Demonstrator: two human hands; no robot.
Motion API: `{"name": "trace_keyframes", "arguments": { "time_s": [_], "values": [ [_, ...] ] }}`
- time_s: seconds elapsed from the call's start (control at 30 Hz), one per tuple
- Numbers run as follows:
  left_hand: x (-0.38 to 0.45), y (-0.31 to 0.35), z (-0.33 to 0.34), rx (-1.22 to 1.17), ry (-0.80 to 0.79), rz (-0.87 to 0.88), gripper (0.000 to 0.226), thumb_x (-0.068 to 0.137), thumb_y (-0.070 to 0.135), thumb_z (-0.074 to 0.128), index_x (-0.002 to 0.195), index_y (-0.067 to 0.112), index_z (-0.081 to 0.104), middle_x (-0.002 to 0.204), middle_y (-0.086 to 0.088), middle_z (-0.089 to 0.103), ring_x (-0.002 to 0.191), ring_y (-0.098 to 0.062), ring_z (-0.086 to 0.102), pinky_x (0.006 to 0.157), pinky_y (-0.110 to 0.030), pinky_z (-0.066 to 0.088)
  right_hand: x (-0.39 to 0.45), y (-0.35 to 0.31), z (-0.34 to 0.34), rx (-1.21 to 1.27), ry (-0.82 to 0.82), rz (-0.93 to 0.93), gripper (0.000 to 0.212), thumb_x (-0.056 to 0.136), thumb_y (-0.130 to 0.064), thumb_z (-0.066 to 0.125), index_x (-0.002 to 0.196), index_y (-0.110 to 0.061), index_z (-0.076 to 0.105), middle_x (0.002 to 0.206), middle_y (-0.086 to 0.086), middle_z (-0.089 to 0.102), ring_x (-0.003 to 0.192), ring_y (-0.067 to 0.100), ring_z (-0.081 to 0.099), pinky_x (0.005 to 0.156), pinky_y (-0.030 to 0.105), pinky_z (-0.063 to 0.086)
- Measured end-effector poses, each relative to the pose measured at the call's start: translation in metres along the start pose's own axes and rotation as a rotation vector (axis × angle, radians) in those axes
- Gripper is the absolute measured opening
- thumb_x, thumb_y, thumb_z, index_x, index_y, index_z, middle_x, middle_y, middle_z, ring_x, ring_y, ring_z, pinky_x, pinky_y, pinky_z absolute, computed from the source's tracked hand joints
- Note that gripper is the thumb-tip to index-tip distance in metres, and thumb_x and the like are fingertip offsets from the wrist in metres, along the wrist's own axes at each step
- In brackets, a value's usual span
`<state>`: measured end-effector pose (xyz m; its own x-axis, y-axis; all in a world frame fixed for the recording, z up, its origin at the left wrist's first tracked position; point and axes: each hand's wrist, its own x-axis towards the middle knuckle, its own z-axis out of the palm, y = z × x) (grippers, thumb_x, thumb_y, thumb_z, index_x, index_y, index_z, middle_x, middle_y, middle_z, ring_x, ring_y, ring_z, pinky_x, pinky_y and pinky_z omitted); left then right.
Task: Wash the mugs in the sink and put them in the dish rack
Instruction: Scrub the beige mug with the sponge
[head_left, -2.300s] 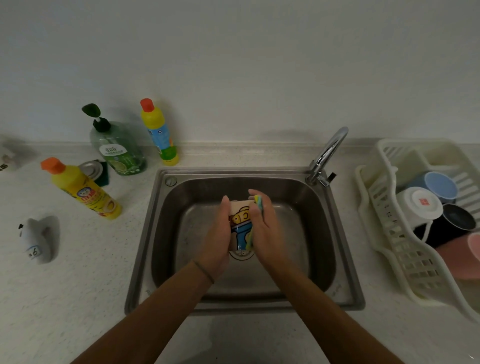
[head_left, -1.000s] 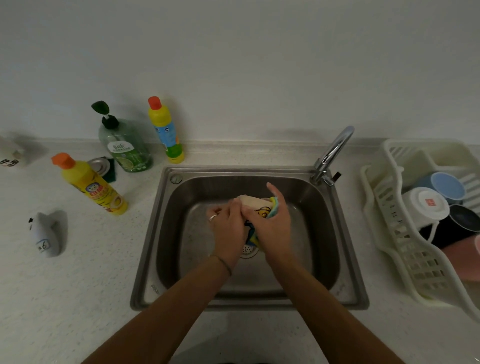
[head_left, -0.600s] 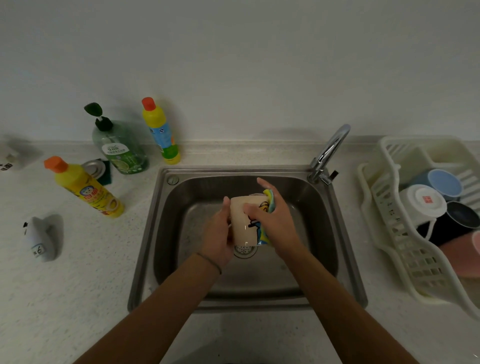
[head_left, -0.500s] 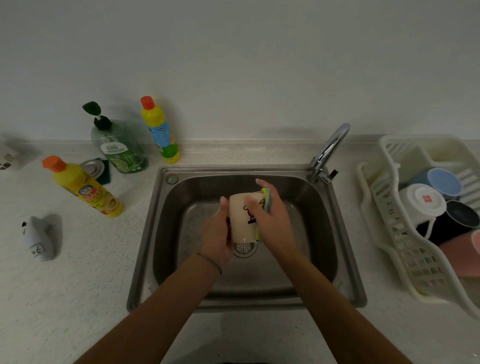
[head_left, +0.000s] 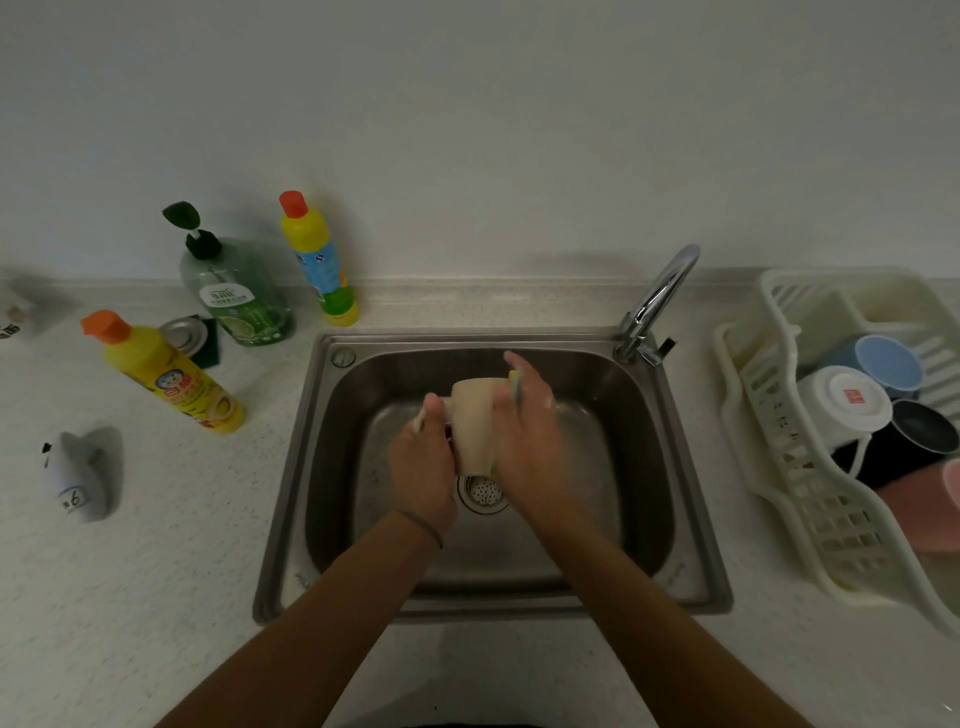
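Gripping a beige mug (head_left: 471, 425) over the sink (head_left: 691, 519), my left hand (head_left: 422, 467) hides its handle; my blurred right hand (head_left: 527, 441) pinches a mostly hidden sponge (head_left: 514, 383) against it.

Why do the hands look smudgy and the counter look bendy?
Head view: the right hand is motion-blurred, scrubbing the beige mug held by the left hand; the wide-angle lens curves the counter and dish rack; dim lighting, soft shadows behind the bottles.
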<state>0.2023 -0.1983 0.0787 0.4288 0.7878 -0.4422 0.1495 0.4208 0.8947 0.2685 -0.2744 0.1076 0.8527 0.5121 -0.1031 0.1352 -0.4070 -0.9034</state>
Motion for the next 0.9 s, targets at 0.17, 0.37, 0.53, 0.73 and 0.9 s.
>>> {"name": "trace_keyframes", "arguments": {
  "time_s": [0.17, 0.37, 0.53, 0.73, 0.9],
  "values": [
    [-0.001, 0.001, -0.005, 0.062, -0.002, 0.111, 0.047, 0.107, 0.039, 0.049, 0.096, -0.001, 0.071, 0.089, -0.02, 0.071, 0.079, -0.026, 0.066, 0.074, -0.043, 0.055, 0.001, 0.024, 0.009, -0.127, 0.017, -0.231, 0.043, 0.108, -0.035, 0.033, 0.15, -0.036, 0.04, 0.155, 0.001, 0.032, 0.134, 0.012, 0.04, 0.108, 0.032, 0.039],
    [-0.017, 0.005, 0.004, -0.037, -0.178, 0.034, 0.051, 0.108, 0.044, 0.042, 0.112, 0.002, 0.07, 0.102, -0.021, 0.073, 0.099, -0.026, 0.072, 0.087, -0.052, 0.057, 0.005, 0.023, 0.006, -0.156, 0.061, -0.121, 0.044, 0.109, -0.037, 0.033, 0.152, -0.034, 0.037, 0.155, 0.001, 0.036, 0.135, 0.017, 0.041, 0.109, 0.037, 0.04],
    [-0.023, 0.003, 0.004, -0.013, -0.202, -0.027, 0.057, 0.11, 0.044, 0.035, 0.064, 0.025, 0.063, 0.075, -0.007, 0.065, 0.084, -0.027, 0.064, 0.09, -0.051, 0.054, 0.01, 0.036, 0.002, -0.169, 0.025, -0.176, 0.044, 0.11, -0.033, 0.03, 0.153, -0.038, 0.036, 0.162, 0.002, 0.028, 0.143, 0.017, 0.034, 0.114, 0.038, 0.036],
    [-0.016, -0.003, 0.002, -0.035, -0.177, -0.075, 0.054, 0.092, 0.065, 0.05, 0.096, 0.014, 0.068, 0.102, -0.033, 0.064, 0.098, -0.036, 0.062, 0.102, -0.067, 0.048, 0.01, 0.031, -0.005, -0.077, 0.033, -0.044, 0.041, 0.109, -0.04, 0.028, 0.148, -0.041, 0.041, 0.143, -0.001, 0.045, 0.095, 0.005, 0.059, 0.076, 0.024, 0.05],
    [-0.018, 0.0, 0.001, -0.059, -0.306, -0.143, 0.053, 0.093, 0.06, 0.057, 0.114, 0.011, 0.064, 0.114, -0.023, 0.064, 0.108, -0.036, 0.059, 0.106, -0.064, 0.045, 0.018, 0.032, -0.009, -0.187, 0.018, -0.047, 0.042, 0.108, -0.04, 0.029, 0.149, -0.043, 0.037, 0.148, 0.003, 0.041, 0.092, 0.006, 0.059, 0.07, 0.021, 0.048]
  ]
}}
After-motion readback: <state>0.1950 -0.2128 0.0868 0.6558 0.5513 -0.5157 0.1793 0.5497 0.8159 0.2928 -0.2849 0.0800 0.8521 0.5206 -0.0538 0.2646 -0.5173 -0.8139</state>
